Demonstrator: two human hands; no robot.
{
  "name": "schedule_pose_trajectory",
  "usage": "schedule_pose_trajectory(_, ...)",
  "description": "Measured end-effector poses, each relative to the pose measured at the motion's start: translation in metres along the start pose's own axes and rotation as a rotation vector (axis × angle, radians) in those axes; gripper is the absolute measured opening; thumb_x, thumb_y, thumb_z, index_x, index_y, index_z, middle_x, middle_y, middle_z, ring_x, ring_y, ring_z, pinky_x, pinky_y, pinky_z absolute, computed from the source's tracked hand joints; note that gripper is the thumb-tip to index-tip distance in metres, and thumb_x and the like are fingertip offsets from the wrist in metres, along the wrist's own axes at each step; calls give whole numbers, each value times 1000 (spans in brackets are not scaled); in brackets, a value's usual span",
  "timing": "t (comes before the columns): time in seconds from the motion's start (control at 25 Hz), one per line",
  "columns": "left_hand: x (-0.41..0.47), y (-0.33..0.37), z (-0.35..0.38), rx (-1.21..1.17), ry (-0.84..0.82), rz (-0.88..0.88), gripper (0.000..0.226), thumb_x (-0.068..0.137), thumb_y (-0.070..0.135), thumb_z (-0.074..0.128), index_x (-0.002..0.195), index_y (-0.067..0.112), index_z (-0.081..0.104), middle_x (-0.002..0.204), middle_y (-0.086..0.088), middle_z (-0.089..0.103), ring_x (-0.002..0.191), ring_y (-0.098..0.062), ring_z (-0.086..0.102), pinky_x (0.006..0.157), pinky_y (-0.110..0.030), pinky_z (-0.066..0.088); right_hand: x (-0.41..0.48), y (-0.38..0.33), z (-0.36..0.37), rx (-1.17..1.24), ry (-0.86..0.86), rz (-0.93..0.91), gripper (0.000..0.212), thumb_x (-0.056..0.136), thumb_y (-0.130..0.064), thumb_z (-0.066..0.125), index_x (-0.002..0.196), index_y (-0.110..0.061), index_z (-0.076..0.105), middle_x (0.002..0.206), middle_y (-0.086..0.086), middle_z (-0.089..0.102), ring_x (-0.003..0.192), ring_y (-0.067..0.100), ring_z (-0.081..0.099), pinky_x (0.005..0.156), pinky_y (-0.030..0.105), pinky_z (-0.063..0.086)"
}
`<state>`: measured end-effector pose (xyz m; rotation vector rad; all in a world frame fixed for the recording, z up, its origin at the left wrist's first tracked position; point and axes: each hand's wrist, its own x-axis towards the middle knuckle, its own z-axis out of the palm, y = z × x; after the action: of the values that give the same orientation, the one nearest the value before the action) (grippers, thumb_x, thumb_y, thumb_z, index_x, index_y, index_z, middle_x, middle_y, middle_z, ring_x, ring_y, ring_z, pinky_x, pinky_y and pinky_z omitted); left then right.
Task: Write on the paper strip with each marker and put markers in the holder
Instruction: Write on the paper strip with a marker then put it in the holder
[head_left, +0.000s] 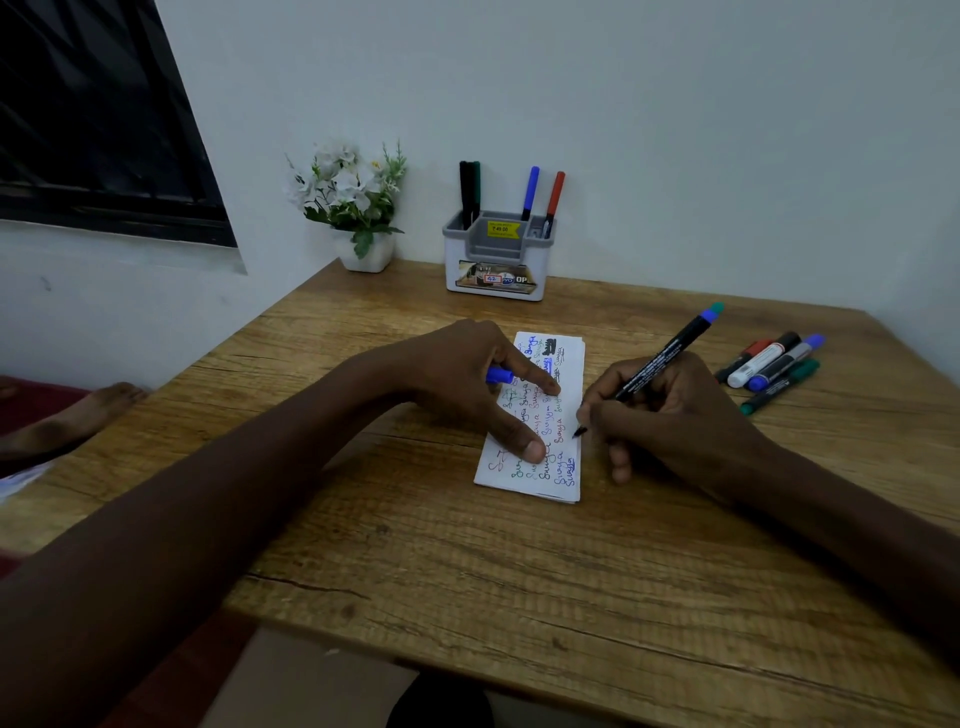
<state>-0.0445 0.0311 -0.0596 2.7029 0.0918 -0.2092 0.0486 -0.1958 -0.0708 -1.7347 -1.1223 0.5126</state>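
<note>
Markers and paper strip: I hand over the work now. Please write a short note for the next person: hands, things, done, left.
Left grip: holds the blue cap; thumb and finger press the paper strip flat.
Right grip: holds the open marker, tip at the strip's right edge.
Done: four markers stand in the holder; the strip carries many coloured words.
Left: finish writing, cap this marker, put it in; then do the loose markers on the table's right side.
</note>
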Motion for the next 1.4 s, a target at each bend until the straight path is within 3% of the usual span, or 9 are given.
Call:
schedule_pose_trajectory(0.12,-2,1,6,-52,123,62,60,74,65,74,127,39,69,87,17,70,66,2,57,59,-18,37,1,-2,-1,258,95,33,19,82,-5,76,95,-2,63,72,23,71,50,21,67,49,28,57)
schedule_pose_trajectory(0.24,-6,5,7,-260,273,173,29,96,37,66,118,20,76,94,11,78,62,4,62,57,-11,40,3,2,-4,262,256,40,26,74,-18,83,91,-9,66,73,14,72,53,18,65,49,27,56)
schedule_pose_trajectory(0.32,-9,9,6,-378,319,213,24,104,22,56,105,20,81,86,9,77,58,5,59,57,-9,39,5,7,-9,265,362,8,23,76,-17,84,89,-5,70,72,14,71,55,19,63,52,29,57)
schedule_pose_trajectory(0.48,-4,7,11,-234,372,246,19,98,22,66,112,18,78,115,6,76,92,-1,71,76,-22,56,8,8,-18,643,322,41,25,97,-14,56,99,7,70,75,19,71,63,24,67,58,32,60)
schedule_pose_trajectory(0.64,3,5,19,-339,516,253,19,89,21,77,107,19,79,103,5,78,85,-11,74,76,-29,61,8,5,-21,872,201,79,42,94,-13,31,101,10,65,78,25,72,63,27,72,60,36,62)
schedule_pose_trajectory(0.8,7,6,24,-388,535,244,21,89,21,77,109,17,79,108,4,78,82,-11,75,76,-32,62,7,5,-19,886,205,79,25,95,-6,32,88,-6,56,83,27,73,72,31,76,66,39,63)
schedule_pose_trajectory(1.0,5,12,26,-404,497,256,15,90,22,76,104,26,79,99,7,79,77,-9,75,65,-26,57,7,7,-17,790,149,75,22,99,-2,36,87,-6,54,86,29,74,76,33,77,68,40,64)
schedule_pose_trajectory(1.2,3,14,28,-367,495,280,24,90,21,76,113,17,78,95,2,80,72,-12,75,68,-39,62,4,9,-14,455,139,43,10,90,1,67,99,4,70,88,25,76,78,31,77,68,35,64)
schedule_pose_trajectory(1.4,4,21,38,-368,492,237,18,96,14,68,110,11,78,67,-3,73,51,-1,61,54,-17,50,5,12,-10,256,111,-31,13,91,-1,66,99,8,69,79,22,75,68,30,76,63,38,64)
